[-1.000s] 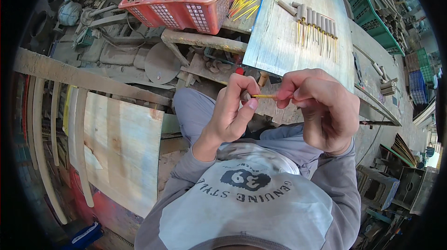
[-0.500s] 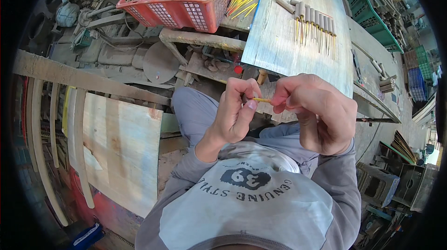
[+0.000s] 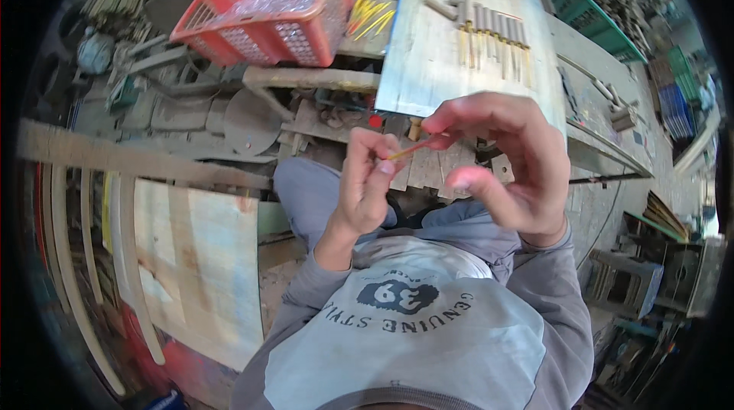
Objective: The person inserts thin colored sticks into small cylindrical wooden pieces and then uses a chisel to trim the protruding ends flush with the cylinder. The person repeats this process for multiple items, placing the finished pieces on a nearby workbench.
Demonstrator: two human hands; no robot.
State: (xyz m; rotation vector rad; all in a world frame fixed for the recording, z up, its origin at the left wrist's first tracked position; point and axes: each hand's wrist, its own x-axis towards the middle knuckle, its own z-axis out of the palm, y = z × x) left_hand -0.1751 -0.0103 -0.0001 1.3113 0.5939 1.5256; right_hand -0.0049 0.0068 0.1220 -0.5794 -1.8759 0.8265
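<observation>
My left hand [image 3: 363, 188] is closed, thumb and fingers pinching a thin stick [image 3: 409, 151] that is yellow at one end and red toward the other. My right hand [image 3: 520, 169] is open, its thumb spread wide from the fingers. Its fingertips are at the stick's red end; whether they press on it is blurred. Beyond my hands lies a pale board [image 3: 424, 66]. On it rests a row of several grey-brown cylinders [image 3: 493, 22] with thin yellowish pieces sticking out toward me. A tool with a thick handle and thin shaft [image 3: 440, 9] lies beside the row.
Loose yellow and red sticks [image 3: 373, 19] lie left of the board. Next to them stands a red plastic crate [image 3: 264, 39] holding clear plastic wrap. A green crate [image 3: 592, 16] is at the far right. A wooden rail [image 3: 138, 156] and a second board [image 3: 202, 257] are at my left.
My right thumb has come away from the fingers, and that hand has opened. More of the stick's red part shows between my hands. The whole view has shifted slightly.
</observation>
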